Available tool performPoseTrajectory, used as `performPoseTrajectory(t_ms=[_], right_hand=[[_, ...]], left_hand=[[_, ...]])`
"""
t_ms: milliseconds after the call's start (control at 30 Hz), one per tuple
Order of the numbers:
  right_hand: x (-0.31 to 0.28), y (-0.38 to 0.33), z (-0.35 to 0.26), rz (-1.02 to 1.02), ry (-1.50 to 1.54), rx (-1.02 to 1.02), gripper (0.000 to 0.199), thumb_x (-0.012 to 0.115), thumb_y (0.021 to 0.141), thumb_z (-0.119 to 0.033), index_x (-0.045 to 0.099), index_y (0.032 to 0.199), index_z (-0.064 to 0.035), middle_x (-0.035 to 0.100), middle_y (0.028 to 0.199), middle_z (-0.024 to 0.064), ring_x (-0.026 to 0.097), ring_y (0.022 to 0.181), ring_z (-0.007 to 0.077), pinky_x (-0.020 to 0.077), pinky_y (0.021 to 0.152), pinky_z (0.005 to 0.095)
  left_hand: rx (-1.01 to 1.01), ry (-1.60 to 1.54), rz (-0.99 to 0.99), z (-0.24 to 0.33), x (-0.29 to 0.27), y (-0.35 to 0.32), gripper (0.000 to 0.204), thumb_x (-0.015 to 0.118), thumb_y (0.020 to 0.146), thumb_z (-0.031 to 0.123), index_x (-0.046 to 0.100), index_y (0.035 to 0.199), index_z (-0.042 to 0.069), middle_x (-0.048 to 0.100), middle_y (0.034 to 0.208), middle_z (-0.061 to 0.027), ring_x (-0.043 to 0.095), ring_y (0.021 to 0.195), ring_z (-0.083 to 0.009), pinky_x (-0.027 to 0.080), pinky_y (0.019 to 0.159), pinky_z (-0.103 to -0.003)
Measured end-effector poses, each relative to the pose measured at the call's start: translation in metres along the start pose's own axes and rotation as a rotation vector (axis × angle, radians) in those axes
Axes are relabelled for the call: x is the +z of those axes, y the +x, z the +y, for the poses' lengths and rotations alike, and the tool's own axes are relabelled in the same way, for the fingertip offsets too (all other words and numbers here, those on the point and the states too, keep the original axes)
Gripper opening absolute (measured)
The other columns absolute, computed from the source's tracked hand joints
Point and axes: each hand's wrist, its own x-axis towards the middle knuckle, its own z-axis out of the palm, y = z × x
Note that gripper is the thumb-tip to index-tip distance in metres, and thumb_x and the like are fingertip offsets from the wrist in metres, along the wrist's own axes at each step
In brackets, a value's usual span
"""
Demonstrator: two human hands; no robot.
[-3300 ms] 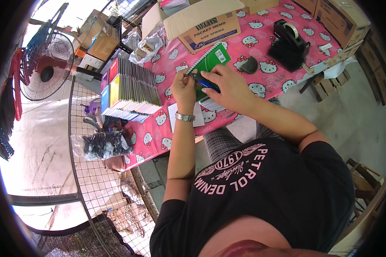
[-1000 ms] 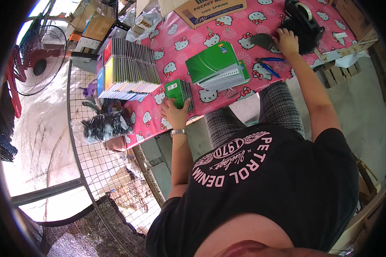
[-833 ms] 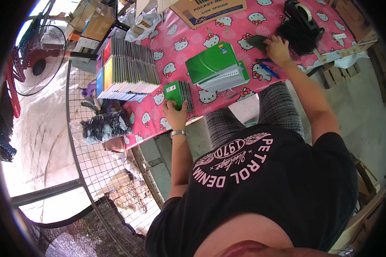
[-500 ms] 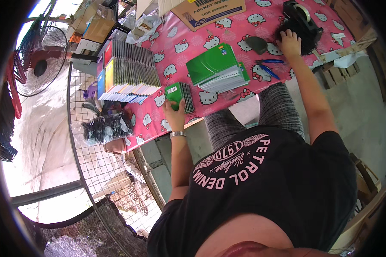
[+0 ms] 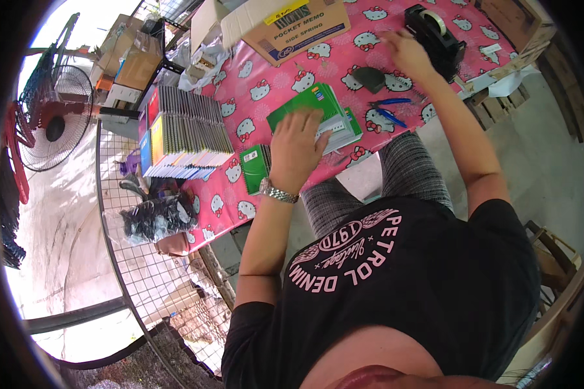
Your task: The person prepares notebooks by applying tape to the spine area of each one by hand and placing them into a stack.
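Note:
My left hand (image 5: 296,146) is over the near left edge of a stack of green-covered pads (image 5: 326,98) with white pages. Its fingers are apart and blurred at the tips, and whether they touch the top cover I cannot tell. Just left of that wrist lies a small group of green spiral notepads (image 5: 253,170), partly hidden by the hand. My right hand (image 5: 405,55) is to the left of a black tape dispenser (image 5: 428,26), above the pink tablecloth (image 5: 331,68). Motion smears its fingers, so anything in them cannot be made out.
Tall rows of spiral notebooks (image 5: 191,129) stand at the left. An open cardboard box (image 5: 298,32) is at the back. Blue-handled pliers (image 5: 389,111) and a dark rounded block (image 5: 369,80) lie at the right. A fan (image 5: 57,123) stands beyond the wire mesh.
My left hand has left the small green notepads and moved right, over the green stack. My right hand has lifted from the dark pile by the tape dispenser and moved left.

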Motion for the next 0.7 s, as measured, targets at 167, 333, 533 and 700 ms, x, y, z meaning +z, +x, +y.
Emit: performPoseTrajectory(t_ms=[167, 333, 533, 700], right_hand=[[-0.046, -0.022, -0.095, -0.256, 0.572, -0.263, 0.021, 0.064, 0.087, -0.015, 0.069, 0.107, -0.0102, 0.064, 0.097, 0.0122, 0.063, 0.086, 0.0300, 0.0510, 0.073, 0.0399], [-0.055, -0.018, -0.130, -0.236, 0.687, -0.340, 0.024, 0.066, 0.085, -0.009, 0.069, 0.109, -0.0086, 0.063, 0.093, 0.0098, 0.063, 0.083, 0.0263, 0.0507, 0.073, 0.0364], [-0.045, -0.008, -0.138, -0.203, 0.678, -0.360, 0.022, 0.063, 0.087, -0.007, 0.068, 0.109, -0.0065, 0.062, 0.093, 0.0098, 0.063, 0.087, 0.0266, 0.0503, 0.076, 0.0361], [-0.046, -0.002, -0.134, -0.329, 0.655, -0.387, 0.022, 0.059, 0.090, -0.009, 0.068, 0.110, -0.0068, 0.064, 0.092, 0.0120, 0.063, 0.087, 0.0296, 0.0506, 0.077, 0.0394]], left_hand=[[0.009, -0.104, -0.137, -0.017, -0.013, 0.005, 0.022, 0.065, 0.081, 0.008, 0.066, 0.102, 0.009, 0.066, 0.099, -0.0091, 0.063, 0.089, -0.0281, 0.053, 0.075, -0.038], [-0.075, -0.231, -0.043, -0.029, -0.030, 0.031, 0.024, 0.061, 0.082, 0.007, 0.063, 0.106, 0.008, 0.063, 0.093, -0.0099, 0.060, 0.087, -0.0316, 0.048, 0.078, -0.043], [-0.031, 0.034, 0.122, -0.034, -0.006, 0.039, 0.021, 0.060, 0.086, 0.011, 0.059, 0.107, 0.008, 0.062, 0.097, -0.0094, 0.057, 0.090, -0.0279, 0.038, 0.082, -0.041], [-0.033, 0.007, 0.130, -0.032, -0.003, 0.041, 0.017, 0.062, 0.088, 0.015, 0.060, 0.104, 0.008, 0.063, 0.094, -0.0082, 0.057, 0.088, -0.0266, 0.037, 0.082, -0.039]])
